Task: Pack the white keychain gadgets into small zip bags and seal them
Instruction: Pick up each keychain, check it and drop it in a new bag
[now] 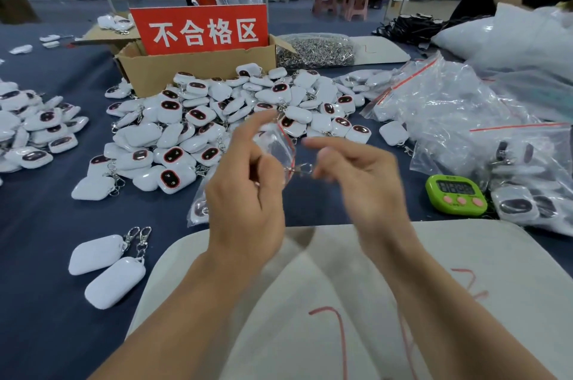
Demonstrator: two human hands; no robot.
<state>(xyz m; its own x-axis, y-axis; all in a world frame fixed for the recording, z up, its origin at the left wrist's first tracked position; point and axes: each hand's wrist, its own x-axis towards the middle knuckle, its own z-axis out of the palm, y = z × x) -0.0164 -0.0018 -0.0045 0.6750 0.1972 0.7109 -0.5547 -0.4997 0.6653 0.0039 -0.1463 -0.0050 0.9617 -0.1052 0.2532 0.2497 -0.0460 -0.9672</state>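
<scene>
A small zip bag (275,146) held over a blue surface (46,224) heaped with white gadgets (173,159).
The left hand (245,193) pinches the clear bag; a metal clasp (302,168) pokes from its red-striped mouth. The right hand (366,181) is blurred just beside the clasp, fingers loosely curled; whether it grips anything cannot be told. The gadgets lie behind both hands, before a cardboard box (198,69).
</scene>
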